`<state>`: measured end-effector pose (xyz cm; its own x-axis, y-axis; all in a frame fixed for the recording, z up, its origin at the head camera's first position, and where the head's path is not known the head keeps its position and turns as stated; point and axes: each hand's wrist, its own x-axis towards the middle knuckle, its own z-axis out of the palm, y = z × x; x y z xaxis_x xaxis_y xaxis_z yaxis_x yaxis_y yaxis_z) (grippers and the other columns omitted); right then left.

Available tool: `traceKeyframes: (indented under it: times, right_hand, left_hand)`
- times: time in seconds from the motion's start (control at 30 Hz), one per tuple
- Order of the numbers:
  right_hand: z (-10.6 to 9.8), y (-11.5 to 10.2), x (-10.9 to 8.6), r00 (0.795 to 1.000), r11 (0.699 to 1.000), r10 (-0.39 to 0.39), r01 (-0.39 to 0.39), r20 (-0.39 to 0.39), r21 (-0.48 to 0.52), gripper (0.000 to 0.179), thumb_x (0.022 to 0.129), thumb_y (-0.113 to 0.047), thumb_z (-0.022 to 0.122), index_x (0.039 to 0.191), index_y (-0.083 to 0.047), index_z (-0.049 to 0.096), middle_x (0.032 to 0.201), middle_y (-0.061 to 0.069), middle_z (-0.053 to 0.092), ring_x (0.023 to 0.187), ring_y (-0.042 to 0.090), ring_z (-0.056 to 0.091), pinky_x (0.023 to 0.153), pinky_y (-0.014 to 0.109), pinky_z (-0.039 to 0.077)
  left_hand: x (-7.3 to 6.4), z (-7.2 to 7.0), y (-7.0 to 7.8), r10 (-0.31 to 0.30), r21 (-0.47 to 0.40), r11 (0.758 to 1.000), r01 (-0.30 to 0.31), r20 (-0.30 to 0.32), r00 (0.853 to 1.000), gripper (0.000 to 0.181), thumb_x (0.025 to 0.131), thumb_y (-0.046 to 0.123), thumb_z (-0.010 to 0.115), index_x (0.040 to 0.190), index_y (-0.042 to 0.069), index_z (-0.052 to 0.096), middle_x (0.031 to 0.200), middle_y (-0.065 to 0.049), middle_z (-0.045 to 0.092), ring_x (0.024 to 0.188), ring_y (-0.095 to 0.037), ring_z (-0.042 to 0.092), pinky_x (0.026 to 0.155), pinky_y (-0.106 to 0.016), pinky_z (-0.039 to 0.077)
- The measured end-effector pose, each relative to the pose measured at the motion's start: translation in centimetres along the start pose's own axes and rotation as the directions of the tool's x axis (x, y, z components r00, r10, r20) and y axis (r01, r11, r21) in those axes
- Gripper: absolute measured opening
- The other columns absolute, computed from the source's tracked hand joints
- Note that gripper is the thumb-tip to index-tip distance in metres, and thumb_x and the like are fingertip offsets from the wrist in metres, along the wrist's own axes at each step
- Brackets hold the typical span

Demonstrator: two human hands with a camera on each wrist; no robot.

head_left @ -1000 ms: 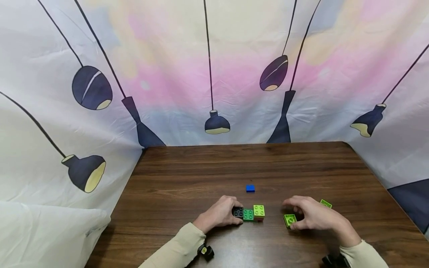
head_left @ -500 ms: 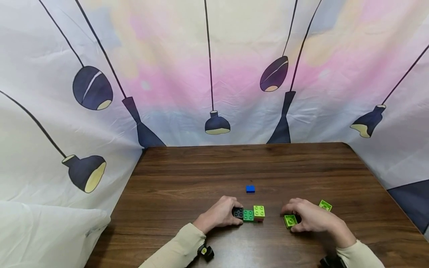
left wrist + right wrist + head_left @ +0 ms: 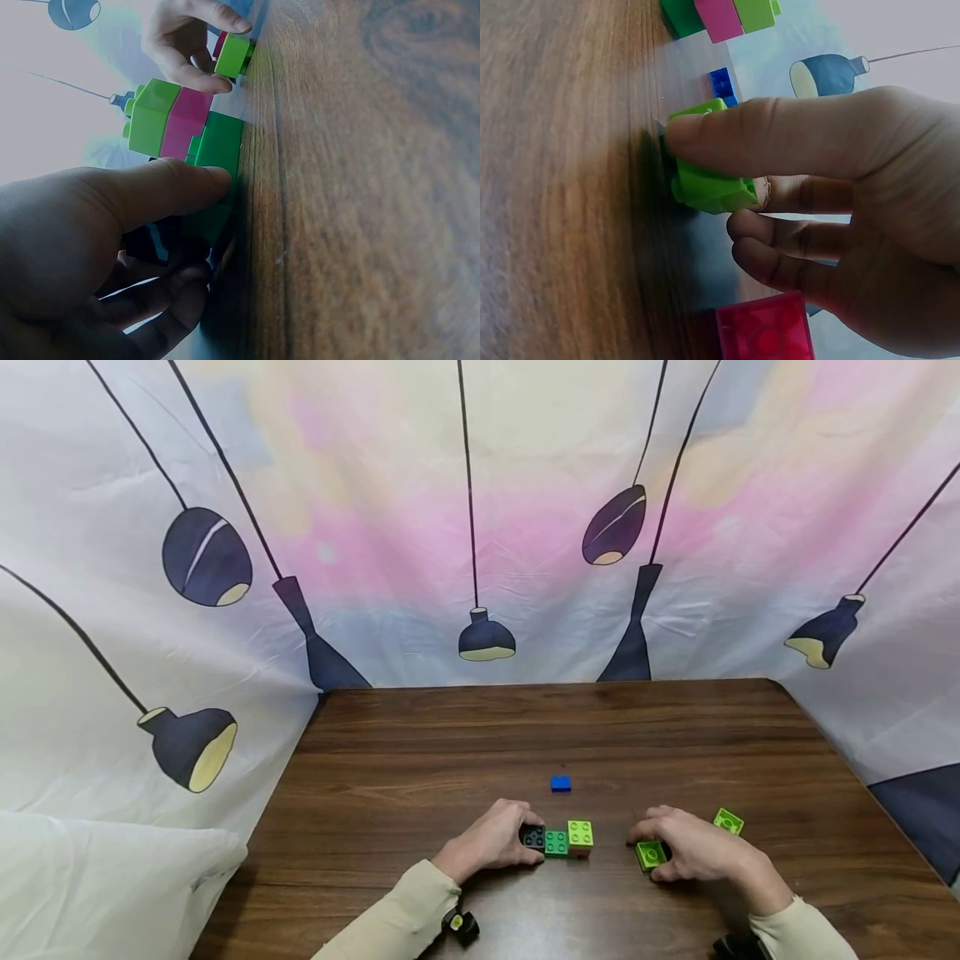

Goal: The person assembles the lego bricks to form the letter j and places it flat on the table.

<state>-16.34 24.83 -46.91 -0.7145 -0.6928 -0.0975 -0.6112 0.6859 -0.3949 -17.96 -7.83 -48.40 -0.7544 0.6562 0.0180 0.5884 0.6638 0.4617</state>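
My left hand (image 3: 495, 837) grips the black brick (image 3: 533, 837) at the left end of a small joined build. Beside that is a green brick (image 3: 556, 842), and a lime brick (image 3: 580, 833) sits on a pink brick (image 3: 187, 120) at the right end. In the left wrist view the thumb lies along the green brick's side. My right hand (image 3: 697, 845) pinches a loose lime brick (image 3: 650, 856) between thumb and fingers, its hollow side up and its studs toward the table. The black brick is mostly covered by fingers in the left wrist view.
A blue brick (image 3: 560, 783) lies farther back on the wooden table (image 3: 450, 735). Another lime brick (image 3: 728, 821) lies hollow side up behind my right hand. In the right wrist view a pink brick (image 3: 765, 330) shows near the fingers. Patterned cloth (image 3: 405, 527) hangs behind the table.
My right hand has shifted slightly left, its fingers closing around the loose lime brick. More of the lime brick behind it now shows. The left hand has stayed still.
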Motion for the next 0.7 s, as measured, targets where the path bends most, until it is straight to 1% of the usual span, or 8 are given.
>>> traceKeyframes:
  times: [0.07, 0.17, 0.27, 0.37, 0.47, 0.6, 0.7]
  right_hand:
    - [0.03, -0.06, 0.10, 1.000, 1.000, -0.006, 0.006, 0.011, 0.016, 0.039, 0.077, -0.029, 0.081, 0.114, -0.025, 0.068, 0.112, -0.009, 0.062, 0.106, 0.021, 0.059, 0.082, 0.039, 0.052]
    - [0.06, -0.12, 0.28, 1.000, 0.999, -0.017, 0.017, 0.021, 0.030, 0.036, 0.078, -0.027, 0.080, 0.111, -0.027, 0.069, 0.109, -0.010, 0.060, 0.102, 0.018, 0.059, 0.079, 0.036, 0.052]
    - [0.07, -0.13, 0.44, 0.999, 0.999, -0.019, 0.017, 0.027, 0.044, 0.033, 0.078, -0.025, 0.080, 0.108, -0.030, 0.069, 0.105, -0.012, 0.058, 0.096, 0.012, 0.058, 0.074, 0.032, 0.052]
    - [0.08, -0.09, 0.55, 1.000, 0.999, -0.014, 0.014, 0.014, 0.051, 0.031, 0.077, -0.024, 0.080, 0.105, -0.030, 0.068, 0.103, -0.012, 0.058, 0.091, 0.007, 0.057, 0.071, 0.030, 0.050]
    - [0.06, -0.05, 0.63, 1.000, 0.998, -0.012, 0.013, -0.029, 0.055, 0.029, 0.077, -0.023, 0.080, 0.103, -0.026, 0.067, 0.098, -0.013, 0.059, 0.085, 0.002, 0.055, 0.068, 0.026, 0.048]
    - [0.07, -0.05, 0.72, 0.994, 0.998, 0.002, 0.005, -0.114, 0.061, 0.028, 0.077, -0.022, 0.080, 0.095, -0.021, 0.060, 0.087, -0.015, 0.055, 0.073, 0.000, 0.049, 0.061, 0.021, 0.042]
    - [0.15, -0.10, 0.80, 0.985, 0.997, -0.001, 0.013, -0.173, 0.071, 0.031, 0.076, -0.024, 0.082, 0.090, -0.023, 0.054, 0.080, -0.015, 0.050, 0.067, 0.000, 0.044, 0.059, 0.020, 0.037]
  left_hand:
    - [0.00, 0.02, -0.03, -0.002, 0.000, 1.000, 0.002, 0.002, 1.000, 0.038, 0.077, 0.028, 0.084, 0.111, 0.013, 0.074, 0.095, 0.006, 0.066, 0.074, 0.002, 0.053, 0.061, -0.010, 0.044]
    - [0.01, 0.04, -0.03, -0.003, 0.003, 1.000, 0.003, 0.002, 1.000, 0.039, 0.076, 0.028, 0.084, 0.110, 0.013, 0.074, 0.095, 0.007, 0.066, 0.074, 0.002, 0.053, 0.062, -0.010, 0.044]
    - [0.00, 0.08, 0.00, -0.004, 0.010, 1.000, 0.004, -0.002, 1.000, 0.039, 0.076, 0.029, 0.084, 0.110, 0.014, 0.074, 0.095, 0.007, 0.066, 0.075, 0.002, 0.053, 0.062, -0.009, 0.044]
    - [-0.01, 0.12, 0.01, -0.003, 0.011, 1.000, 0.003, -0.002, 1.000, 0.038, 0.076, 0.029, 0.084, 0.110, 0.014, 0.074, 0.095, 0.007, 0.066, 0.075, 0.002, 0.053, 0.062, -0.010, 0.044]
    - [0.00, 0.14, 0.00, -0.002, 0.009, 1.000, 0.002, -0.002, 1.000, 0.038, 0.076, 0.029, 0.084, 0.110, 0.014, 0.074, 0.096, 0.007, 0.066, 0.075, 0.002, 0.053, 0.062, -0.010, 0.044]
    - [0.00, 0.11, -0.04, -0.001, 0.008, 1.000, 0.001, -0.003, 1.000, 0.038, 0.077, 0.029, 0.084, 0.111, 0.014, 0.074, 0.095, 0.007, 0.066, 0.074, 0.002, 0.053, 0.061, -0.010, 0.044]
    - [-0.03, 0.09, -0.09, 0.003, 0.011, 1.000, -0.003, -0.005, 1.000, 0.038, 0.077, 0.028, 0.083, 0.110, 0.014, 0.074, 0.094, 0.007, 0.066, 0.074, 0.002, 0.053, 0.061, -0.010, 0.044]
